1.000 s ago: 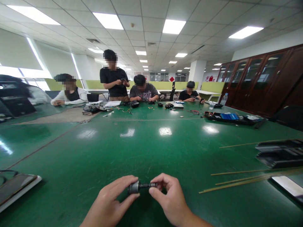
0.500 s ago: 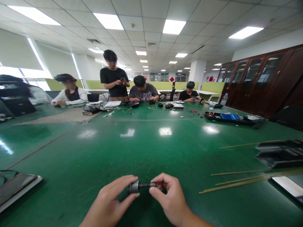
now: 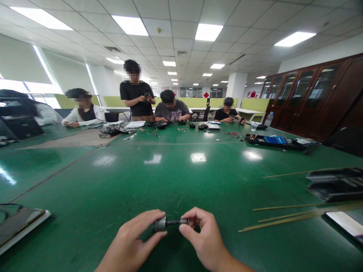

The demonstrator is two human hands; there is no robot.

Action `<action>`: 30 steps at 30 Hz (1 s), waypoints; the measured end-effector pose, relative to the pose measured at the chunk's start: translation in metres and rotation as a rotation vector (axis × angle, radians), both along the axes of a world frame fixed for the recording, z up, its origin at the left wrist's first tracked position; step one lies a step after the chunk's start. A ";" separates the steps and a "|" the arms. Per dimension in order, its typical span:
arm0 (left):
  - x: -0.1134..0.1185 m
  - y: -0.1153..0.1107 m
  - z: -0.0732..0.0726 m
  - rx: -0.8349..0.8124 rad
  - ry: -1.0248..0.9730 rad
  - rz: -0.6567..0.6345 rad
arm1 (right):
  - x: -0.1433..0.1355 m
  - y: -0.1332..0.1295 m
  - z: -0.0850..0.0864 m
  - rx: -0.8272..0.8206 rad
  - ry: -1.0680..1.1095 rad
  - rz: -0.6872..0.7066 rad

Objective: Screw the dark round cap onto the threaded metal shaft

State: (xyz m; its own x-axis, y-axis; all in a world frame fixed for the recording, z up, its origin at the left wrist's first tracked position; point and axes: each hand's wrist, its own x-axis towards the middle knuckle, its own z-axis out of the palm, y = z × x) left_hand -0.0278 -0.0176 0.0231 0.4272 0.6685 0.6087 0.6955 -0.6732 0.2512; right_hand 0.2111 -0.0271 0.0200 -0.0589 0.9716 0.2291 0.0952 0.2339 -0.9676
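Note:
Low in the middle of the head view, a small metal part with a thick grey cylinder and a thin dark shaft [image 3: 172, 222] lies sideways between my hands. My left hand [image 3: 136, 236] grips the cylinder end, its thumb below and its fingers above. My right hand [image 3: 202, 236] pinches the far end of the shaft between thumb and fingertips, hiding its tip in part. Both hands are just over the green table [image 3: 170, 181]. The part's exact kind cannot be made out.
Thin brass-coloured rods [image 3: 272, 223] and dark channel-shaped pieces [image 3: 337, 185] lie at right, near a phone-like slab [image 3: 344, 224]. At left is a flat device [image 3: 21, 226]. Across the table, several people sit or stand near a parts tray [image 3: 272, 140] and loose parts.
My hands and the metal part look the same. Across the table, the seated person in the middle and the one at left have shifted their hands slightly.

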 end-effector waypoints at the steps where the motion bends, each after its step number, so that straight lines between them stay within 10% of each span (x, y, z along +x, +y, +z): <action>1: 0.000 0.000 0.000 0.000 0.001 0.000 | 0.000 0.000 0.000 -0.001 -0.001 0.002; 30: -0.003 0.001 -0.003 0.023 0.047 0.008 | 0.003 0.000 -0.003 0.003 0.067 0.002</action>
